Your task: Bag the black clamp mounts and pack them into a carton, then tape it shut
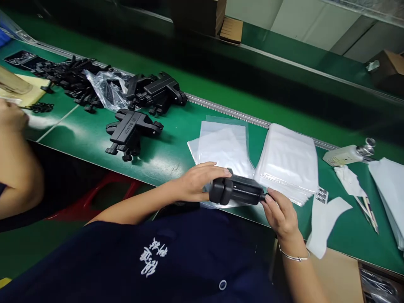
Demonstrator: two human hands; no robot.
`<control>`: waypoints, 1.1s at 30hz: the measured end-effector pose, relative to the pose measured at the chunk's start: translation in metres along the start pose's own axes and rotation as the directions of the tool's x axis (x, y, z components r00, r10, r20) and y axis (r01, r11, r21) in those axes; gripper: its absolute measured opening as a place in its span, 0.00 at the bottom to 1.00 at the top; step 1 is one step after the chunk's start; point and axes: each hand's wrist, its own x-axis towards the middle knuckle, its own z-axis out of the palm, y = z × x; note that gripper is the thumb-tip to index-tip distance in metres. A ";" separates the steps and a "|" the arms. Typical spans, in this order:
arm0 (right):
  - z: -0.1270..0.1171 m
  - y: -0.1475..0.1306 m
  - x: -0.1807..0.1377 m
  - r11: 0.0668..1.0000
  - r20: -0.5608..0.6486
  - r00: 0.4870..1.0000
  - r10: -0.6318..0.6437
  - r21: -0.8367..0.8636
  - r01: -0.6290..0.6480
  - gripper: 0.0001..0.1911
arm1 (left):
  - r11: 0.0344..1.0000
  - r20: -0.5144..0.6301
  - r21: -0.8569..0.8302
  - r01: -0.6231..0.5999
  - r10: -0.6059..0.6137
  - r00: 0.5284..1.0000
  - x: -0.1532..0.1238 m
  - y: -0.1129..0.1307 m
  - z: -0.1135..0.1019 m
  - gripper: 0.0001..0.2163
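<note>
Both my hands hold a black plastic holder part (236,190) at the near edge of the green table (176,143). My left hand (198,181) wraps over its thick left end, fingers curled on top. My right hand (279,212) grips its narrow right end with closed fingers; a thin bracelet circles that wrist. Just behind the part lie loose clear plastic bags (222,145) and a neat stack of clear bags (288,162).
More black holder parts (131,130) and a larger heap (154,92) with a crumpled plastic bag (105,88) lie to the left. Another person's arm (15,168) is at far left. A bottle (347,154), white cloths (349,179) and paper strips lie at right.
</note>
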 end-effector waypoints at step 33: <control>0.031 -0.028 -0.015 0.092 0.186 0.323 0.928 0.726 -0.681 0.14 | 0.725 -0.091 -0.567 0.391 -0.527 0.845 0.026 0.005 0.058 0.32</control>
